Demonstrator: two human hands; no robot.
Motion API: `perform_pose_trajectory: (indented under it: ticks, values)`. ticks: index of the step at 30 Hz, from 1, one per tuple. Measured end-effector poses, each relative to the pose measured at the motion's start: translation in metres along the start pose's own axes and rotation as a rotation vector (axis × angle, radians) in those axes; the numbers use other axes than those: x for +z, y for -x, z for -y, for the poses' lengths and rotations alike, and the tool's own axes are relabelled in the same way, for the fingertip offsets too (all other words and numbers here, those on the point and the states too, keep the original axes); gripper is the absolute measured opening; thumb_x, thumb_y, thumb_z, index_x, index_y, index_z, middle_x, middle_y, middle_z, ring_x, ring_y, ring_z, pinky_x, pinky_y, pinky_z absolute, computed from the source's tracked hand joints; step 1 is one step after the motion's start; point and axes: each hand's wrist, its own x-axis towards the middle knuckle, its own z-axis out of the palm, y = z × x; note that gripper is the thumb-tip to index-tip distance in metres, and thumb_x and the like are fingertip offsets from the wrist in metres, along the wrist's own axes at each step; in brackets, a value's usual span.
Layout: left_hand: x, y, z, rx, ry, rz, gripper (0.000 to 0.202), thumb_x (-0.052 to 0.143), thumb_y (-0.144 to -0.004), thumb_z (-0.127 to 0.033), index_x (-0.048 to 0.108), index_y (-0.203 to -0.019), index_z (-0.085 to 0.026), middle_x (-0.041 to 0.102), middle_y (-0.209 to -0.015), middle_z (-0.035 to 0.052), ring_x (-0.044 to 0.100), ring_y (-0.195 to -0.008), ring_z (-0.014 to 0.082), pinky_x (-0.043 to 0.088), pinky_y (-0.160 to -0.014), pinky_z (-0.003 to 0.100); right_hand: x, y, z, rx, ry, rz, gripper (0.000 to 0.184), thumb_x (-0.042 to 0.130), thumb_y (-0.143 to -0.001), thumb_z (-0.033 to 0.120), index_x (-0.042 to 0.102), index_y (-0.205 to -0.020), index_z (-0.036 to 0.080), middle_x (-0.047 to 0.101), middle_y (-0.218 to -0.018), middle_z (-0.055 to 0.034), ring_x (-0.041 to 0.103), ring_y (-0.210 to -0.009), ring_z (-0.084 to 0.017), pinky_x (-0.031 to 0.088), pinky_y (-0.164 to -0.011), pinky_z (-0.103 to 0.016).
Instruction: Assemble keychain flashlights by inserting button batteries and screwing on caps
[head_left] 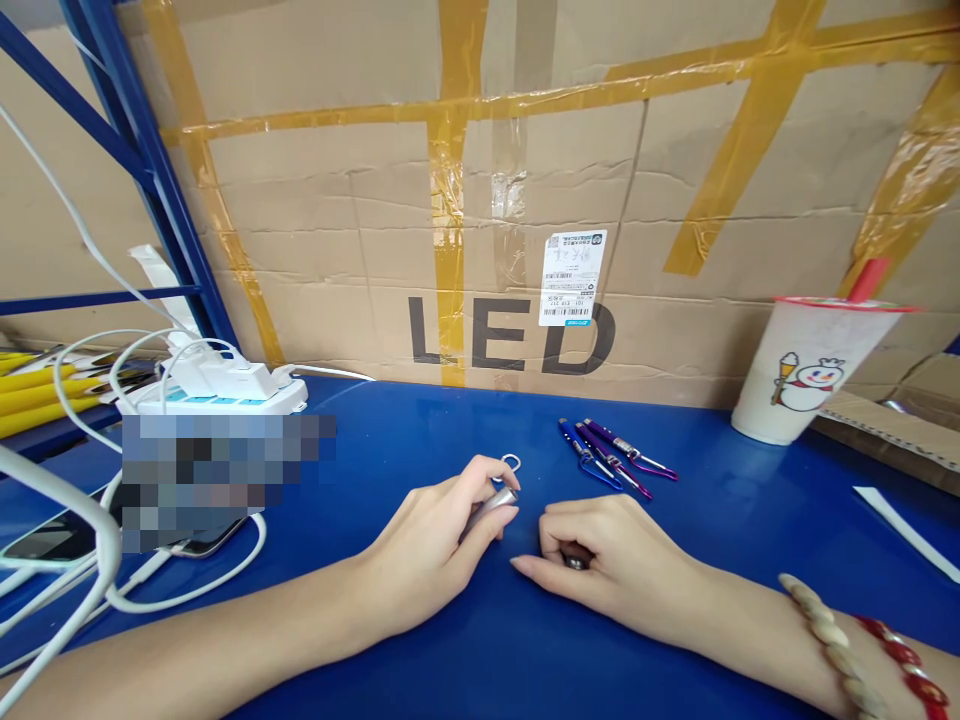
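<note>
The worktop [480, 650] is solid blue, the cylinder [491, 508] silver. Toward the far edge, keyring tubes [598, 447] gleam blue and purple; the cup [757, 395] (snowman-printed) is whitish, its lid [840, 304] red.

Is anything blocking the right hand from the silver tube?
The left hand, holding the silver tube, has its thumb along the near side. Otherwise only blue tabletop shows between it and the right hand.
</note>
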Motion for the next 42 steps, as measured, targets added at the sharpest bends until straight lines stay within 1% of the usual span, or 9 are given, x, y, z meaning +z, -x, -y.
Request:
perform_pose_trajectory:
  ticks: [5,9,12,16,21,26,35,39,42]
  values:
    - [-0.0002,-0.0003,0.0010,-0.005,-0.014,0.004,0.016,0.035,-0.093,-0.031,0.041,-0.106,-0.024,0.062,-0.077,-0.0035,0.060,-0.070,0.0125,0.042,-0.064,0.021,0.0000,0.0013,-0.0004,0.029,-0.018,0.015,0.038,0.055,-0.083,0.046,0.052,-0.057,0.017,0.053,-0.053,0.0042,0.042,-0.044,-0.005,0.028,-0.044,-0.018]
    - [0.0000,-0.0005,0.0008,0.003,-0.026,0.004,0.016,0.035,-0.093,-0.032,0.041,-0.105,-0.024,0.061,-0.075,-0.0039,0.060,-0.069,0.0124,0.042,-0.064,0.021,-0.0019,0.0014,0.0003,0.043,-0.048,0.026,0.031,0.056,-0.082,0.045,0.056,-0.067,0.018,0.057,-0.061,0.0035,0.047,-0.050,-0.006,0.032,-0.047,-0.017]
    - [0.0001,0.0000,0.0004,0.010,-0.028,0.002,0.015,0.035,-0.093,-0.031,0.042,-0.104,-0.024,0.062,-0.075,-0.0038,0.061,-0.072,0.0129,0.043,-0.065,0.021,-0.0035,0.0011,0.0008,0.047,-0.067,0.015,0.022,0.056,-0.083,0.041,0.059,-0.075,0.020,0.059,-0.068,0.0026,0.050,-0.055,-0.007,0.035,-0.051,-0.017]
    - [-0.0003,0.0008,0.0004,0.017,-0.020,0.009,0.015,0.035,-0.093,-0.030,0.043,-0.104,-0.024,0.064,-0.079,-0.0034,0.062,-0.079,0.0134,0.044,-0.068,0.021,-0.0037,0.0008,0.0005,0.054,-0.064,-0.006,0.016,0.056,-0.084,0.037,0.061,-0.085,0.022,0.061,-0.075,0.0017,0.051,-0.056,-0.007,0.036,-0.051,-0.017]
    - [-0.0005,0.0004,0.0009,0.018,-0.002,0.008,0.016,0.037,-0.093,-0.030,0.043,-0.107,-0.024,0.066,-0.085,-0.0029,0.063,-0.082,0.0130,0.045,-0.070,0.021,-0.0031,0.0006,-0.0004,0.067,-0.043,-0.028,0.013,0.054,-0.085,0.032,0.062,-0.091,0.023,0.062,-0.081,0.0009,0.051,-0.057,-0.008,0.037,-0.051,-0.018]
    - [0.0004,-0.0004,0.0011,0.003,-0.010,-0.001,0.019,0.038,-0.093,-0.033,0.044,-0.108,-0.025,0.067,-0.087,-0.0025,0.063,-0.085,0.0138,0.046,-0.071,0.021,-0.0019,0.0008,-0.0027,0.074,-0.033,-0.041,0.016,0.050,-0.088,0.032,0.062,-0.097,0.025,0.061,-0.079,0.0008,0.052,-0.056,-0.008,0.039,-0.053,-0.019]
    - [0.0024,-0.0006,0.0047,0.015,-0.042,-0.033,0.019,0.039,-0.092,-0.035,0.050,-0.105,-0.026,0.067,-0.094,-0.0019,0.063,-0.086,0.0136,0.047,-0.072,0.021,-0.0013,0.0001,-0.0057,0.068,-0.152,-0.110,0.017,0.053,-0.087,0.033,0.063,-0.097,0.024,0.063,-0.084,0.0002,0.050,-0.054,-0.007,0.041,-0.051,-0.019]
    - [0.0044,0.0002,0.0072,0.025,-0.020,-0.029,0.018,0.040,-0.092,-0.034,0.052,-0.103,-0.025,0.067,-0.094,-0.0014,0.063,-0.085,0.0136,0.048,-0.070,0.021,-0.0026,-0.0009,-0.0039,0.095,-0.229,-0.185,0.018,0.062,-0.080,0.038,0.064,-0.086,0.021,0.062,-0.077,0.0005,0.048,-0.049,-0.006,0.040,-0.048,-0.019]
    - [0.0051,0.0005,0.0084,0.048,-0.009,-0.031,0.018,0.042,-0.091,-0.034,0.053,-0.102,-0.024,0.067,-0.093,-0.0005,0.063,-0.084,0.0141,0.049,-0.071,0.022,-0.0033,-0.0018,-0.0025,0.128,-0.315,-0.215,0.021,0.065,-0.076,0.038,0.059,-0.073,0.018,0.063,-0.079,-0.0011,0.047,-0.047,-0.005,0.040,-0.044,-0.019]
